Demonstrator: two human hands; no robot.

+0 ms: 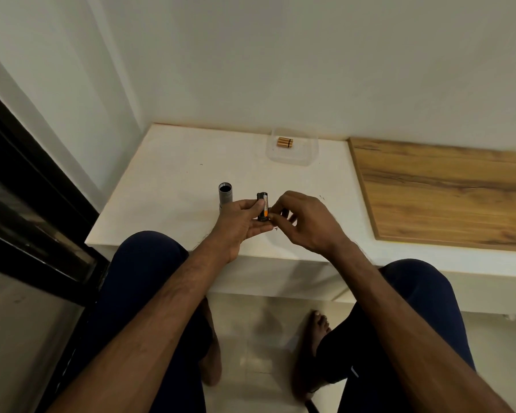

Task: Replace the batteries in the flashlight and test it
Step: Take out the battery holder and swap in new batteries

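Near the counter's (176, 180) front edge, the left hand (240, 220) grips a battery holder (263, 209) while the right hand's (306, 222) pinched fingertips (274, 216) touch it, the flashlight body (224, 195) upright beside them.

Single head-worn wide-angle view, directed forward and steeply downward from seated position. White table (173, 186) seen from above at arm's reach, wall beyond, knees and floor below. No second view provided.

Home room: tiled floor (251, 338), white table (167, 180)
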